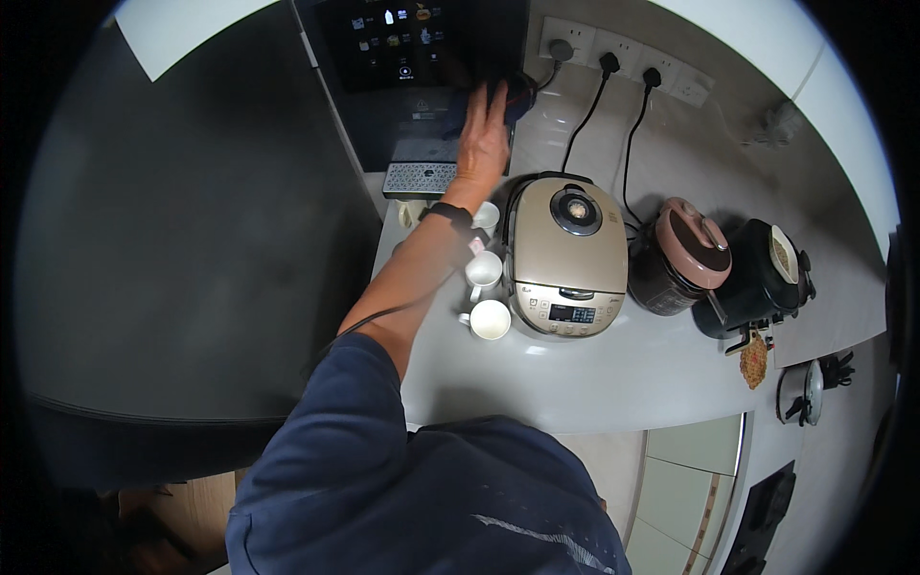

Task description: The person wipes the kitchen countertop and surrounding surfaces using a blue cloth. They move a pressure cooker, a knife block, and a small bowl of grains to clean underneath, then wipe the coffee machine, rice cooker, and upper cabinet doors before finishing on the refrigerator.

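Note:
My left hand (pixel 483 147) is stretched up and forward, with a dark band at the wrist. Under its fingers is a dark blue cloth (pixel 519 100), pressed against the lower right of a black water dispenser (pixel 345 93) with a lit icon panel. Below the hand sits the dispenser's patterned drip tray (pixel 413 176). White mugs (pixel 490 320) stand in a row beside my forearm, which partly hides the cups farther back. A gold rice cooker (pixel 568 259) is just right of the mugs. My right hand is out of view.
Along the white counter (pixel 575 388) stand a pink-lidded appliance (pixel 693 244) and a black appliance (pixel 747 273) with a dish on it. Plugs with black cords hang from wall sockets (pixel 625 57). A large dark panel (pixel 180 237) rises at left. A lidded pot (pixel 798 392) is far right.

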A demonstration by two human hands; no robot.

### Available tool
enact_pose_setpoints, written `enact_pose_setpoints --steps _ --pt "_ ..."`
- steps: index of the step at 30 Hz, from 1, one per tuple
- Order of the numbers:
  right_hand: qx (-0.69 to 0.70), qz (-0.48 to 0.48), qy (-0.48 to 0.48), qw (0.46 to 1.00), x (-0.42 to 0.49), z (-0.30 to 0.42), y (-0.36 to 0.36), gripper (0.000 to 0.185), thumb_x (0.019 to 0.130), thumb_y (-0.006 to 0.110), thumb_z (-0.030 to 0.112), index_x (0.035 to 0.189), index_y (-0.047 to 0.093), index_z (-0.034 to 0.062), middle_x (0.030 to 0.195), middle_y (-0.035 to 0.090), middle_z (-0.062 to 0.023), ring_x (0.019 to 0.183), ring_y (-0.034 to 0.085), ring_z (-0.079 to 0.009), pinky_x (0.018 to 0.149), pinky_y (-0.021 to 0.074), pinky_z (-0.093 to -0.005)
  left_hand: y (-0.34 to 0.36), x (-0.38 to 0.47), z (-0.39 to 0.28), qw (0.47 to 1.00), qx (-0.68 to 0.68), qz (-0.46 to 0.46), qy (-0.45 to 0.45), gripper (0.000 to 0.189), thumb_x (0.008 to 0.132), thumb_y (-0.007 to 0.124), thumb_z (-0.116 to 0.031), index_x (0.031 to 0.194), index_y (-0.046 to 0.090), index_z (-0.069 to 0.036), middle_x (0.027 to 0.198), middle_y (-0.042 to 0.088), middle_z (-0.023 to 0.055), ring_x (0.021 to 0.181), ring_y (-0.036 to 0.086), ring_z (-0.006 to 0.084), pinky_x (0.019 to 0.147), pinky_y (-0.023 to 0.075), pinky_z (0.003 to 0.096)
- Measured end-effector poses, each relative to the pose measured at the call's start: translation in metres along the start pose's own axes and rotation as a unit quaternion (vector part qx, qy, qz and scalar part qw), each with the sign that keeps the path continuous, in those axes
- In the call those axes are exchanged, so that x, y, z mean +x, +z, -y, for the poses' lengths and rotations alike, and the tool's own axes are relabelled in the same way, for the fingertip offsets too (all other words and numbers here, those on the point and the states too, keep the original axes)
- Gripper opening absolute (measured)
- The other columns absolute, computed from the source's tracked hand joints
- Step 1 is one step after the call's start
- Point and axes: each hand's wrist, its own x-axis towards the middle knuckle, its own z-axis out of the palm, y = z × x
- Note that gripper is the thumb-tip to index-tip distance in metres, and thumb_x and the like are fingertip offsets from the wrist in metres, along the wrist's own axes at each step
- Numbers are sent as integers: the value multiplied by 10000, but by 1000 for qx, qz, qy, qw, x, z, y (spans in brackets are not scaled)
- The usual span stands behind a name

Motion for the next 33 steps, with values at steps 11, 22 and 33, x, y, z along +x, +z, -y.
enact_pose_setpoints --steps 11,22,33 --pt "24 24 31 999 7 57 -7 333 935 681 281 1069 774 -9 1034 777 -199 955 759 -283 836 593 -365 -108 -14 108 994 103 -27 -15 698 792 684 100 1423 610 -190 1515 517 161 1341 548 394 1097 503 413" --pt "-26 27 7 999 28 79 -5 330 935 683 279 1068 775 -9 1022 778 -196 944 760 -280 829 594 -362 -159 38 147 978 36 -183 -88 484 839 672 -66 1320 685 -120 1328 659 151 1202 643 359 1044 503 411" --pt "-57 19 3 998 35 91 -9 327 934 686 276 1067 775 -9 1011 780 -193 933 761 -277 822 594 -359 -194 151 136 976 83 -199 16 289 908 602 -100 1157 688 20 1064 696 238 1035 645 445 912 514 516"
